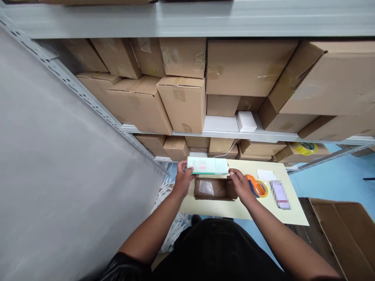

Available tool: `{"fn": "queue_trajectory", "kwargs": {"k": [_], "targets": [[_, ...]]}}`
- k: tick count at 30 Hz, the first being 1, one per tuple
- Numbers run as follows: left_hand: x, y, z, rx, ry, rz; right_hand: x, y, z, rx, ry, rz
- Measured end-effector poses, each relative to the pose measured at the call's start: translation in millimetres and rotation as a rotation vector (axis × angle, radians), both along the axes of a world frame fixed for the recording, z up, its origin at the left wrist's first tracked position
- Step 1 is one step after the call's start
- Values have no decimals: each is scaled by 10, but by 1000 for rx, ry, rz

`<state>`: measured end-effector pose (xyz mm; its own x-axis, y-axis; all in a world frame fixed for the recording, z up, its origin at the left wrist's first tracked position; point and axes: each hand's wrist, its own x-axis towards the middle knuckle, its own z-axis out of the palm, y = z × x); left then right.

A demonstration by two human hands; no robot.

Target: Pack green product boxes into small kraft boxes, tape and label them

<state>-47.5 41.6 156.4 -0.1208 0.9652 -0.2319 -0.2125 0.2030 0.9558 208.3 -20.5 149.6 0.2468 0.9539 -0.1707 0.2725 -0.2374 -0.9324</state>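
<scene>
A tape dispenser (253, 182) lay near an open carton (215, 198). My left hand (183, 178) and right hand (240, 183) pinched a box (207, 166) by its ends; shelves (213, 134) backed the cream table (211, 210).

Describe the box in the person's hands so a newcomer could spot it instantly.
Start at the cream table by the shelving, where an open brown carton sits. Near that carton's far side, a slim box is held, left hand gripping one end, right hand at the other. Its whitish face and green edge set it apart from the plain brown carton.
</scene>
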Motion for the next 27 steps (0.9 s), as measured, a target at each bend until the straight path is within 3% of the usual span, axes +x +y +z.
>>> {"fn": "queue_trajectory", "kwargs": {"k": [4,9,14,19,23,27], "targets": [[97,-421,-111,-94,143,-138,-26,-178,-19,-63,-124,-73],[59,-579,-311,-147,507,-291,95,-386,-248,-170,-279,-51],[19,-514,-458,-110,765,-411,157,-329,-470,-237,-411,42],[8,-355,-710,-99,1077,-586,125,-174,-661,-308,-604,149],[60,-220,-818,-111,1165,-631,105,-1,-756,-382,-654,208],[149,-121,-825,-130,1189,-626,135,139,-834,-373,-644,167]]}}
